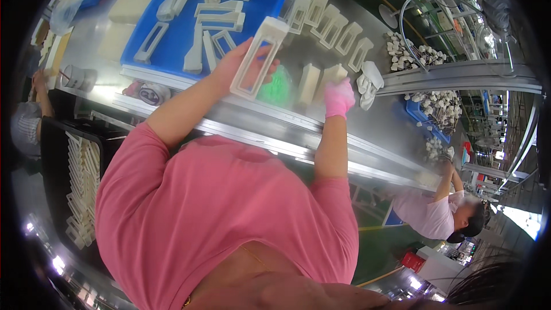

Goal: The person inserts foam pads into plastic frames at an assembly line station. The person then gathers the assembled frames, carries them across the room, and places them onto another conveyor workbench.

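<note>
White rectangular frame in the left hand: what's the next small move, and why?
Perhaps close the pink-gloved right hand on the right cream block: it is at the block's near end, while the left hand holds the white rectangular frame raised.

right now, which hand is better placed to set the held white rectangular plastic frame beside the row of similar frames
Left, probably: the bare left hand holds the white rectangular plastic frame, while the pink-gloved right hand is at a cream rectangular block.
</note>
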`<state>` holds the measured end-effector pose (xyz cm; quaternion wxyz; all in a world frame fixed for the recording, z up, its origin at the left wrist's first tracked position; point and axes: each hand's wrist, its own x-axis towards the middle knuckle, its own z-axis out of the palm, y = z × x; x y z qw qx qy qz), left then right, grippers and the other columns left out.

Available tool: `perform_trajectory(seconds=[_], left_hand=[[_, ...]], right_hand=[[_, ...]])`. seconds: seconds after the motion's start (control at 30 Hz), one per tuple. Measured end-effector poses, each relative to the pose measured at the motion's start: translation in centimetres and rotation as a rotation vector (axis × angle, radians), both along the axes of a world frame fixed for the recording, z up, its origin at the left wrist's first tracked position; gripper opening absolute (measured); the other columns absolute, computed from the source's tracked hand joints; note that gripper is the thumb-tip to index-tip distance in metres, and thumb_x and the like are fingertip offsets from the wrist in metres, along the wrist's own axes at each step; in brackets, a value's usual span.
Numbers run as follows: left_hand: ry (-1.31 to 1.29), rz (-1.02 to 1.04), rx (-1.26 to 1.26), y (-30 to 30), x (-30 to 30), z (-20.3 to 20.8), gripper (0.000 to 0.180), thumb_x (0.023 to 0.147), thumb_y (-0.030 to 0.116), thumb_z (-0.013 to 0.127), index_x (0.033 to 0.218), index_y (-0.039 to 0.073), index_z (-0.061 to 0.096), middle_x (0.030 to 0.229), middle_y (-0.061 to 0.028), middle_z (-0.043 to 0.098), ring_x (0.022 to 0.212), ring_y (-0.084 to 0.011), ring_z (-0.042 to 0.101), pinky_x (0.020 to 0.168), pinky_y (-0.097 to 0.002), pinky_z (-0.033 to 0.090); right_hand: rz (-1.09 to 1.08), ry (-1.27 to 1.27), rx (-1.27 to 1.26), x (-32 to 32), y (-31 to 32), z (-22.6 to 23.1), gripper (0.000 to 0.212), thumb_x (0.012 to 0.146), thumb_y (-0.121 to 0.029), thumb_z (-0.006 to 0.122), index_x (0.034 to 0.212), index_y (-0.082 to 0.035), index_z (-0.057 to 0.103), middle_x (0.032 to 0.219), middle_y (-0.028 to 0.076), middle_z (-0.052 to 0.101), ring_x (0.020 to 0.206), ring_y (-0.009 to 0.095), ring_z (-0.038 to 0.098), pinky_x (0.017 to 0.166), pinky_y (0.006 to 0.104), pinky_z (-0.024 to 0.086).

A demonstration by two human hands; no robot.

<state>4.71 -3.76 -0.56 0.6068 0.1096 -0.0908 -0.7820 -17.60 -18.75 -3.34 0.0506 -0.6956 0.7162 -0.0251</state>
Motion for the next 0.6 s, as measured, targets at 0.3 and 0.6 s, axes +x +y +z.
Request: perform_trajectory(seconds=[0.3,0.6], left_hand=[[-0.198,0.054,0.063,-0.1,0.1,-2.8,0.042,0.088,0.031,0.039,0.121,0.005,0.037,0.093,-0.0125,0.054,0.080,-0.0189,0.055,0.070,-0.0312,0.046],[-0.546,0.139,0.094,0.2,-0.7,-2.2,0.041,0.087,0.024,0.045,0.122,0.006,0.034,0.098,-0.0135,0.055,0.084,-0.0200,0.057,0.073,-0.0303,0.047]], right_hand=[[-0.024,-0.114,-0.028,-0.4,0.4,1.1,0.041,0.069,-0.030,0.056,0.100,-0.004,0.048,0.093,0.013,0.060,0.085,0.028,0.058,0.074,0.0365,0.044],[0.446,-1.371,0.453,1.2,5.5,4.4,0.024,0.073,-0.027,0.057,0.080,-0.004,0.058,0.061,-0.003,0.047,0.049,0.004,0.039,0.045,0.0172,0.029]])
